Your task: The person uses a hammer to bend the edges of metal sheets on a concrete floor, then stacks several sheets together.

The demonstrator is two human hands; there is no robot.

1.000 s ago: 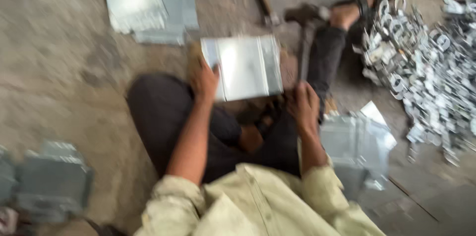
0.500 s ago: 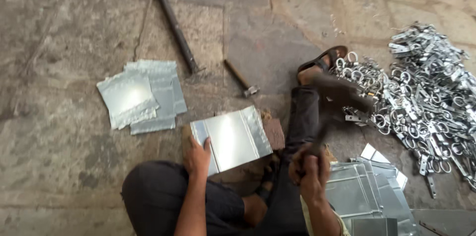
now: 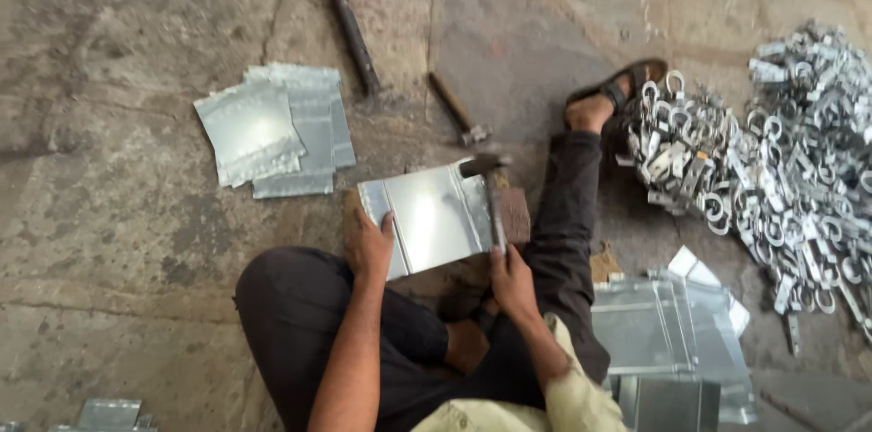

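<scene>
I sit on a stone floor with a shiny folded metal sheet [image 3: 434, 216] lying across a brick-like block [image 3: 514, 214] in front of me. My left hand [image 3: 370, 244] presses down on the sheet's left edge. A hammer [image 3: 491, 198] is gripped by my right hand [image 3: 510, 276], its head resting over the sheet's upper right corner. My right leg [image 3: 570, 214] stretches out beside the block, ending in a sandal [image 3: 620, 89].
A stack of flat metal sheets [image 3: 272, 129] lies to the upper left. More sheets [image 3: 672, 337] lie at my lower right. A big heap of metal clamps and rings [image 3: 781, 168] fills the right. A long iron bar [image 3: 345, 14] and a second small hammer [image 3: 456, 110] lie on the floor ahead.
The hammer has swung down from beside my right leg onto the sheet's right corner. My left hand has stayed on the sheet's left edge. The camera has steadied.
</scene>
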